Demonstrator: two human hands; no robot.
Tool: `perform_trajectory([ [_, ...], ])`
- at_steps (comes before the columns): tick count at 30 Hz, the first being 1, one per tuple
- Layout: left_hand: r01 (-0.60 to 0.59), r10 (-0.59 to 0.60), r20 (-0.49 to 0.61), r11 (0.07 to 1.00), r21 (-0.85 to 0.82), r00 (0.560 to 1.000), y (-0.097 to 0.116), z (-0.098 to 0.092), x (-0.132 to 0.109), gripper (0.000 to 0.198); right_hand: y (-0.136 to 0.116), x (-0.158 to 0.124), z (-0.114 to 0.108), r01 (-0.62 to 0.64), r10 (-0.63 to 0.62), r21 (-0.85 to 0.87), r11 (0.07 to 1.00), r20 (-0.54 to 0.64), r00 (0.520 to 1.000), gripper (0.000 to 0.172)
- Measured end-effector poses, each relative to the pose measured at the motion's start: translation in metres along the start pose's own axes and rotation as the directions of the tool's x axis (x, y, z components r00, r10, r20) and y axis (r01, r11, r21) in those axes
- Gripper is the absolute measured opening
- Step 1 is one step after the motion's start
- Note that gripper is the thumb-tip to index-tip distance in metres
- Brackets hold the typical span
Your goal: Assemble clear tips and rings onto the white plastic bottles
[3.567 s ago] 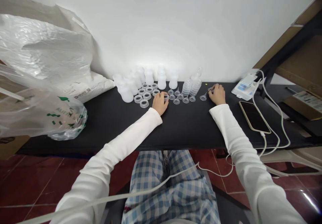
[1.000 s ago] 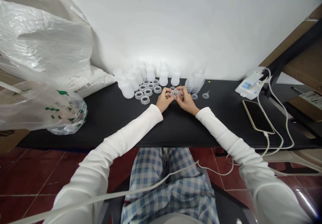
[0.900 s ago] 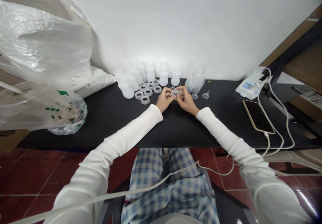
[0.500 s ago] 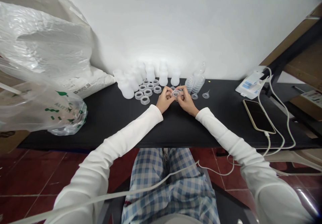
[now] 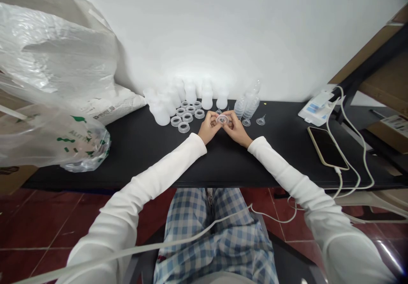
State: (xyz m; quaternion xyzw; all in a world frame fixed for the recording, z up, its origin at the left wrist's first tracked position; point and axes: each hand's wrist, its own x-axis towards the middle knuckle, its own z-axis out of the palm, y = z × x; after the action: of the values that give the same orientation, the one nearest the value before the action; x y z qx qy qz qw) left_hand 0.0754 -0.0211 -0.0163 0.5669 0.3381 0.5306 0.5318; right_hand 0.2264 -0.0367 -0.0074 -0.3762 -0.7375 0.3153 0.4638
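Between my two hands is a translucent bottle collar ring [image 5: 222, 119], held just above the black table. My left hand [image 5: 208, 126] pinches its left side and my right hand [image 5: 235, 128] its right side, thumbs close together. Something clear shows inside the ring, perhaps a teat; I cannot make it out fully. Left of my hands lie several loose collar rings [image 5: 184, 127]. Behind my fingers a clear teat [image 5: 219, 111] partly shows. To the right are another clear teat [image 5: 261, 120] and stacked clear teats [image 5: 251, 105].
White bottles [image 5: 207, 97] stand in a cluster along the wall. Plastic bags [image 5: 83, 135] fill the left end of the black table [image 5: 140, 156]. On the right are a phone [image 5: 328, 148] with its cable [image 5: 360, 148] and a white power strip [image 5: 317, 107].
My fingers have shifted slightly around the collar ring, which now faces up a little more. Both arms stay in place, and the other parts have not moved.
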Motion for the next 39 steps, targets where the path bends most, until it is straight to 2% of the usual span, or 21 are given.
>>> perform_trajectory([
  [7, -0.080, 0.081, -0.010, 0.995, 0.056, 0.997, -0.004, 0.001, 0.000, 0.032, -0.001, 0.000, 0.003, -0.010, 0.005, -0.075, 0.997, -0.060, 0.998, 0.031],
  [12, -0.069, 0.070, -0.015, 0.996, 0.051, 0.997, -0.003, 0.001, -0.001, 0.032, -0.004, 0.000, 0.005, -0.046, 0.043, -0.045, 0.998, -0.063, 0.997, 0.024],
  [17, -0.053, 0.053, 0.009, 0.999, -0.003, 0.999, 0.000, 0.000, -0.003, 0.036, -0.005, -0.001, 0.002, -0.018, 0.018, -0.027, 0.999, -0.018, 1.000, 0.030],
  [22, -0.062, 0.061, 0.025, 0.997, 0.045, 0.998, 0.006, 0.000, -0.006, 0.038, -0.002, -0.003, -0.002, -0.005, 0.005, -0.037, 0.999, 0.010, 1.000, 0.036],
  [30, -0.143, 0.144, 0.007, 0.972, 0.187, 0.990, 0.009, -0.001, -0.008, 0.039, -0.005, -0.003, 0.000, -0.019, 0.005, -0.158, 0.987, -0.092, 0.996, 0.036],
  [39, -0.156, 0.160, 0.003, 0.956, 0.249, 0.987, 0.006, 0.001, -0.008, 0.033, -0.009, -0.002, 0.007, -0.077, 0.080, 0.034, 0.996, -0.097, 0.992, 0.036],
])
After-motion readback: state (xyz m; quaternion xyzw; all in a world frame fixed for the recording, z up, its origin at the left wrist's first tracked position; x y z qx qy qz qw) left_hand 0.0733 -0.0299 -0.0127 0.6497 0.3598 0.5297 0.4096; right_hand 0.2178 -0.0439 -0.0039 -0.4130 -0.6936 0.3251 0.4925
